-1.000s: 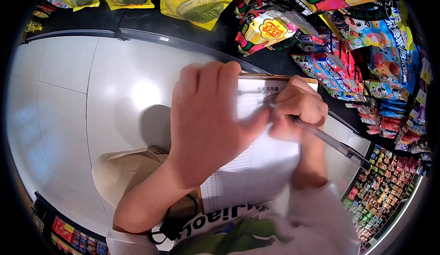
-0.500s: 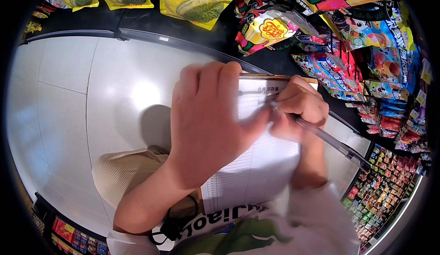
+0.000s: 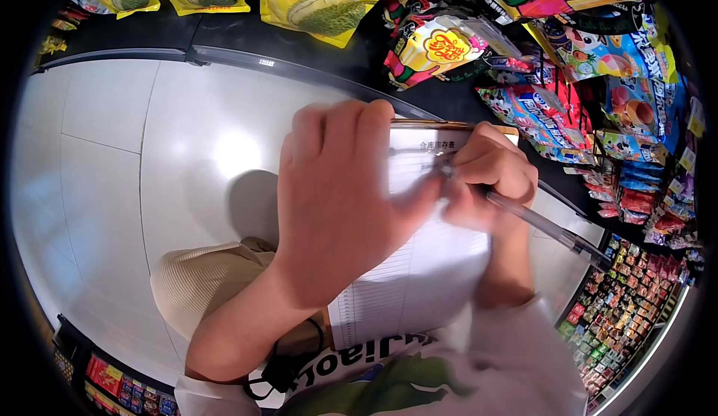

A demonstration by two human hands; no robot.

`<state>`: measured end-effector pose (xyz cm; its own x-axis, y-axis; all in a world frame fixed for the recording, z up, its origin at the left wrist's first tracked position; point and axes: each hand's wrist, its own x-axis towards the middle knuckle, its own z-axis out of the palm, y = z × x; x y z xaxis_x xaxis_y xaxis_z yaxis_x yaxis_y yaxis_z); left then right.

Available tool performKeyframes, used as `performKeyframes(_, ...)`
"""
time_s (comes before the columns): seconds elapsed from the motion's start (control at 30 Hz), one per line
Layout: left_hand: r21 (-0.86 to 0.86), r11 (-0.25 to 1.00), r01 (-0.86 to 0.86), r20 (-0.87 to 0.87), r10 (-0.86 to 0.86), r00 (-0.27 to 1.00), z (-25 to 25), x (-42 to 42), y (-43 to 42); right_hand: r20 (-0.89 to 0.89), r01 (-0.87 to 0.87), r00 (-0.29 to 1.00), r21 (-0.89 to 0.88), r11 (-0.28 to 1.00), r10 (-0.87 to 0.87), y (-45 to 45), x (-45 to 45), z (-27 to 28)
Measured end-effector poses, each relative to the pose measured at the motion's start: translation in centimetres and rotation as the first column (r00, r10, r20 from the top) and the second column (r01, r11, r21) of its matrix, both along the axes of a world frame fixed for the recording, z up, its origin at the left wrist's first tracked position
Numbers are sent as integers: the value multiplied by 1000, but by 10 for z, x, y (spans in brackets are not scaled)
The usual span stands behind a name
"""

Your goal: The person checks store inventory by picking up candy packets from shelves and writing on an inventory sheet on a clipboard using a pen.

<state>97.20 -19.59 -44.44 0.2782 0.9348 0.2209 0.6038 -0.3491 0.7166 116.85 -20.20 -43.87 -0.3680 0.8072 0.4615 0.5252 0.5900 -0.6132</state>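
Note:
A clipboard (image 3: 511, 131) with a printed, lined sheet (image 3: 389, 274) lies in front of my body. My left hand (image 3: 336, 191) is wrapped over its upper left edge, the fingertips hidden behind it. The left thumb stretches, slightly blurred, toward the metal clip (image 3: 446, 167) near the sheet's heading. On the right side of the board, my right hand (image 3: 493, 169) is closed round a clear pen (image 3: 550, 229). The pen slants down to the right, away from the paper. My right fingertips are by the clip, close to my left thumb, and partly blurred.
Yellow durian candy bags (image 3: 321, 1) stand on a black shelf (image 3: 247, 38) ahead. Lollipop bags (image 3: 441, 49) and blue candy bags (image 3: 535, 113) hang at the right. A rack of small packets (image 3: 621, 304) is at lower right. Pale tiled floor (image 3: 97, 169) lies left.
The pen's far end has shifted slightly right and down. My right hand has moved very little; my left hand and the clipboard stay almost where they were.

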Motion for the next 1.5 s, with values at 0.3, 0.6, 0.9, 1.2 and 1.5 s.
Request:
performKeyframes(0.3, -3, 1000, 3, 0, -3, 1000, 1, 0, 0, -3, -25, 1000, 0, 1000, 25, 1, 1, 1)
performKeyframes(0.6, -2, 1000, 0, -3, 0, 1000, 1, 0, 0, 11, -10, 1000, 12, 1000, 10, 0, 0, 1)
performKeyframes(0.9, 2, 1000, -1, 6, 1, 1000, 0, 0, -1, 6, -41, 999, 16, 999, 41, 1, 1, 1)
performKeyframes(1.2, 6, 1000, 2, 22, -2, 1000, 0, 0, -1, 11, -20, 1000, 13, 1000, 20, 0, 0, 2)
performKeyframes(1.5, 0, 1000, -2, 15, 2, 1000, 0, 1, 0, 18, -13, 1000, 23, 1000, 13, 0, 1, 0)
